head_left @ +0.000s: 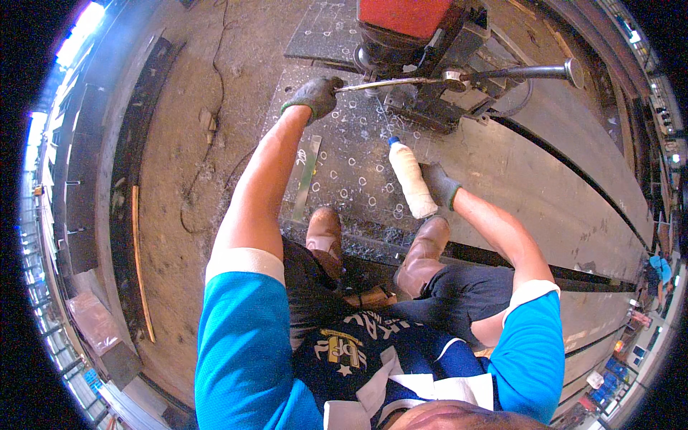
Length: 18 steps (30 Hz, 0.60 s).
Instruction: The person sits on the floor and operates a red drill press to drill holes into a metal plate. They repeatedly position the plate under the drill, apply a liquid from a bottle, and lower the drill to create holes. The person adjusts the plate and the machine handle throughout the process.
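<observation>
In a grey glove, my left hand (314,99) is closed around the left end of a long feed lever (390,84). That lever runs to the hub of a red and black drilling machine (405,50), and another lever arm (516,73) sticks out to the right. My right hand (440,183), also gloved, grips a cream-coloured plastic bottle (410,175) from its right side. The bottle is tilted, its blue cap pointing away from me toward the machine. Below lies a dark steel plate (340,168) marked with many chalk circles; metal chips are scattered over it. The drill's tip is hard to make out.
A flat metal strip (308,175) lies on the plate's left part. My brown boots (423,254) are at its near edge. A thin cable (216,72) trails over the floor at left. Large steel plates (530,172) with dark gaps between them extend right.
</observation>
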Each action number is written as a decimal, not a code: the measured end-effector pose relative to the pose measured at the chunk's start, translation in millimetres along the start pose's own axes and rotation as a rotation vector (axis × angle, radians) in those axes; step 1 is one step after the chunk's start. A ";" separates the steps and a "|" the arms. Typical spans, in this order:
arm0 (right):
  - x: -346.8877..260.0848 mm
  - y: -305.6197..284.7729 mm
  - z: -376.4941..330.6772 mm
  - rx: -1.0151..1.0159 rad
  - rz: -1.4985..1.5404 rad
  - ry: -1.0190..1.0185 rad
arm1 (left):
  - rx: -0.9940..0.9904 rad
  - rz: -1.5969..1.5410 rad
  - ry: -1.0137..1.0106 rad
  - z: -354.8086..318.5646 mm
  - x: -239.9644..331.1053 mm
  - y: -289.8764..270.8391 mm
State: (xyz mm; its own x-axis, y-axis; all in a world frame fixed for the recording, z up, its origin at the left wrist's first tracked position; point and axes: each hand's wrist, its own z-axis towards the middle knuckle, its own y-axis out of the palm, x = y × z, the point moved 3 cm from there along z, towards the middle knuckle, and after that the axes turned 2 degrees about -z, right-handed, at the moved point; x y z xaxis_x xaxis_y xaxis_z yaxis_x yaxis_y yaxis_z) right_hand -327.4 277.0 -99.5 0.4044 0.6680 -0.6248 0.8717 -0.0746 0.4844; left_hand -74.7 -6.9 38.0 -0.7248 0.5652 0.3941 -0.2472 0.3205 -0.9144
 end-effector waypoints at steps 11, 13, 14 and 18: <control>-3.5 -5.9 -8.4 -0.016 0.003 0.008 | -0.121 -0.037 -0.066 5.3 23.7 -1.1; -6.0 -2.1 -10.4 -0.047 -0.040 -0.019 | -0.134 -0.038 -0.086 6.2 23.6 -1.9; -7.8 0.8 -11.4 -0.064 0.002 -0.025 | -0.130 -0.031 -0.094 6.0 22.7 -1.4; -11.4 17.0 -12.9 -0.074 0.011 -0.074 | -0.081 0.004 -0.082 -1.4 13.6 0.4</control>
State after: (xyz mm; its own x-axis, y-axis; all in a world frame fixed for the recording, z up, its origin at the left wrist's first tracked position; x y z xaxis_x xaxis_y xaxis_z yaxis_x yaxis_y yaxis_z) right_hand -320.8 277.6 -76.3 0.4352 0.6104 -0.6618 0.8456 -0.0248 0.5333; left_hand -83.7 2.0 43.1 -0.7764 0.5037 0.3789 -0.1940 0.3810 -0.9040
